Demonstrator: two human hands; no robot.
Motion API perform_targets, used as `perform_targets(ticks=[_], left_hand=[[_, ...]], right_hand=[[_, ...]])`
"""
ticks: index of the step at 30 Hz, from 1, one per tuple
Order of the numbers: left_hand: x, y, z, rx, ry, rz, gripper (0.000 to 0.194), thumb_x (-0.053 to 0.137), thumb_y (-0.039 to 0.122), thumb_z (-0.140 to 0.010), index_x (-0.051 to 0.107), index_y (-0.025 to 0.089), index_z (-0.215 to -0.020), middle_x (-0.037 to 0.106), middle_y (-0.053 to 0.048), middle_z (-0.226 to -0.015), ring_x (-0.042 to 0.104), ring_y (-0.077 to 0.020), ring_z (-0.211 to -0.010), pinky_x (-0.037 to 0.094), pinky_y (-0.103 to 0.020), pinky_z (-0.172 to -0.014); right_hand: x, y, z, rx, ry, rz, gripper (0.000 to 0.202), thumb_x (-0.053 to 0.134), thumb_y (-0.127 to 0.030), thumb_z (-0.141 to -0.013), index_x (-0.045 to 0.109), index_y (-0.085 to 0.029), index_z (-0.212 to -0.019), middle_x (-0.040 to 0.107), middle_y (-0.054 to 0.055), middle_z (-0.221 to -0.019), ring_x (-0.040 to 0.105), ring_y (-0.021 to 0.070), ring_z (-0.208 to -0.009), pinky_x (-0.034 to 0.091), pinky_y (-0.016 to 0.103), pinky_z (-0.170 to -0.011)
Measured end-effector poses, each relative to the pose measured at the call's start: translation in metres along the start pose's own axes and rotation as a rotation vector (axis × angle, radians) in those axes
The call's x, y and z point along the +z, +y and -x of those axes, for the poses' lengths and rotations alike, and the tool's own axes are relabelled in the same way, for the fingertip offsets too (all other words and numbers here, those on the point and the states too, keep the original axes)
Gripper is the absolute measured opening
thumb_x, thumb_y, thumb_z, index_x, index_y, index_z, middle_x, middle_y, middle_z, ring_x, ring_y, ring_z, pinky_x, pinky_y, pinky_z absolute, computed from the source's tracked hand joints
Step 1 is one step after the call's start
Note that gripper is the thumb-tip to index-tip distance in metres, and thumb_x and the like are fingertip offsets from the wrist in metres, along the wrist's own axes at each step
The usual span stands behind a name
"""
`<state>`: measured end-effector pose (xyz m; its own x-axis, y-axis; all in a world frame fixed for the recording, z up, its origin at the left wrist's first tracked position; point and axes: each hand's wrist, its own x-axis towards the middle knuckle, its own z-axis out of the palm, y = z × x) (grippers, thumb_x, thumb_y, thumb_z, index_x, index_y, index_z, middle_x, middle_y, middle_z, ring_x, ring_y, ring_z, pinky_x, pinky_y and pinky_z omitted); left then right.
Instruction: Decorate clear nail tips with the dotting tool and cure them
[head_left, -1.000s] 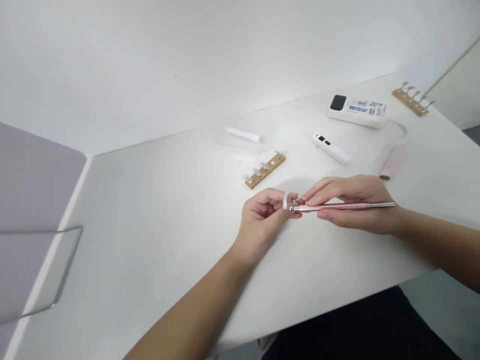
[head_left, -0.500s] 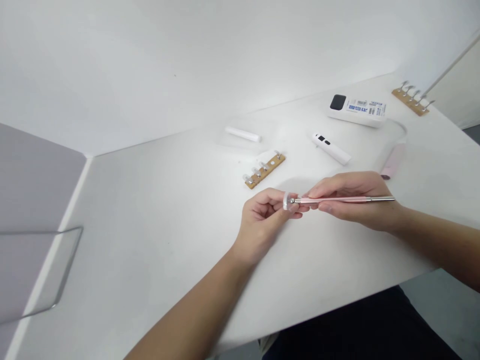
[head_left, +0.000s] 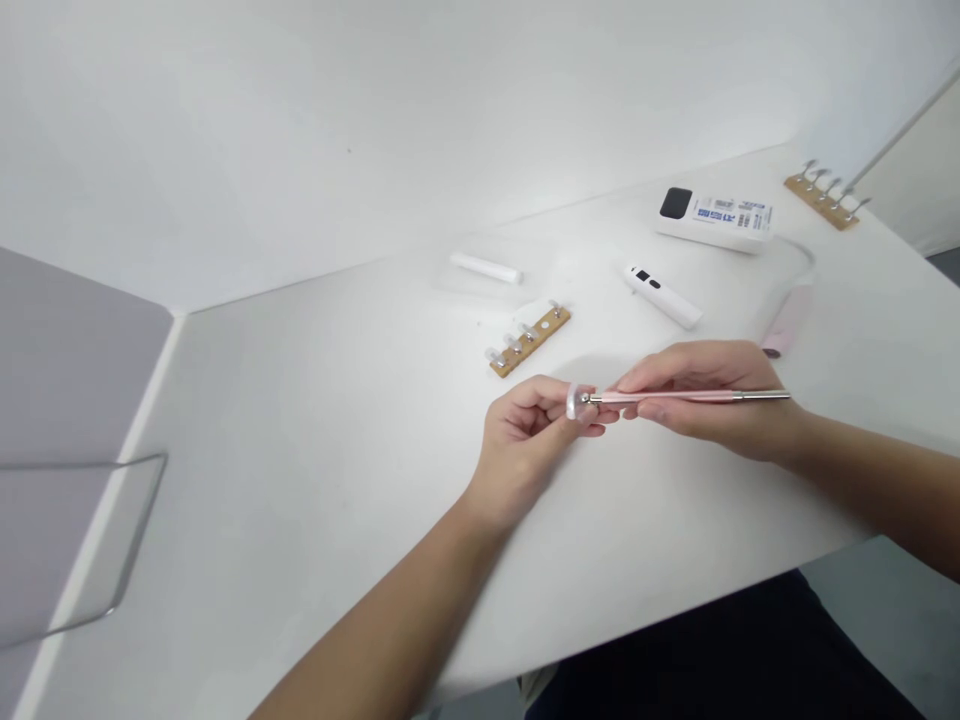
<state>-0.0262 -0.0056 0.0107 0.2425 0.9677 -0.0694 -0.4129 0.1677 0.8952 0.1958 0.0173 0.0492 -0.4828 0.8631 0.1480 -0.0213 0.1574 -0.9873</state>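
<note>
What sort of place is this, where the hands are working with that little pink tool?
Probably a nail-art workstation: a plain white table holding wooden strips of nail-tip stands, a white device with a cord, and a slim pink tool in the right hand touching a clear nail tip pinched by the left hand.

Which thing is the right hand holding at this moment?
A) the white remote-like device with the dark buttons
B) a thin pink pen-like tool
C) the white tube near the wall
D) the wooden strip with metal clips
B: the right hand grips the thin pink tool, its tip meeting a small clear piece pinched in the left hand.
</note>
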Motion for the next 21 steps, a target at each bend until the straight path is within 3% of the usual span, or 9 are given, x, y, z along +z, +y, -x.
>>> perform_targets(ticks=[7, 14, 21], left_hand=[[0.0006, -0.0002, -0.0014, -0.001, 0.021, -0.012, 0.022, 0.095, 0.035, -0.079, 0.080, 0.020, -0.086, 0.083, -0.003, -0.082, 0.081, -0.0161, -0.073, 0.069, -0.025, -0.072], [-0.0010, -0.0003, -0.0025, 0.001, 0.040, 0.011, 0.020, 0.098, 0.031, -0.075, 0.082, 0.022, -0.085, 0.082, 0.000, -0.078, 0.077, -0.0113, -0.065, 0.067, -0.021, -0.070], [-0.0019, -0.0014, 0.0003, -0.009, 0.005, -0.027, 0.019, 0.091, 0.034, -0.084, 0.079, 0.020, -0.088, 0.085, -0.004, -0.086, 0.083, -0.0182, -0.079, 0.069, -0.026, -0.074]], right_hand=[[-0.0018, 0.0009, -0.0004, -0.023, -0.023, 0.043, 0.019, 0.078, -0.019, -0.092, 0.085, -0.032, -0.105, 0.086, 0.000, -0.104, 0.083, 0.0196, -0.097, 0.067, 0.028, -0.080], [-0.0052, 0.0016, -0.0016, -0.113, -0.111, 0.089, 0.022, 0.078, -0.016, -0.091, 0.084, -0.027, -0.109, 0.085, 0.003, -0.110, 0.081, 0.0196, -0.107, 0.065, 0.030, -0.091], [-0.0009, -0.0002, 0.0002, 0.008, -0.010, 0.003, 0.020, 0.078, -0.021, -0.092, 0.085, -0.035, -0.104, 0.086, -0.001, -0.104, 0.083, 0.0208, -0.095, 0.069, 0.032, -0.080]])
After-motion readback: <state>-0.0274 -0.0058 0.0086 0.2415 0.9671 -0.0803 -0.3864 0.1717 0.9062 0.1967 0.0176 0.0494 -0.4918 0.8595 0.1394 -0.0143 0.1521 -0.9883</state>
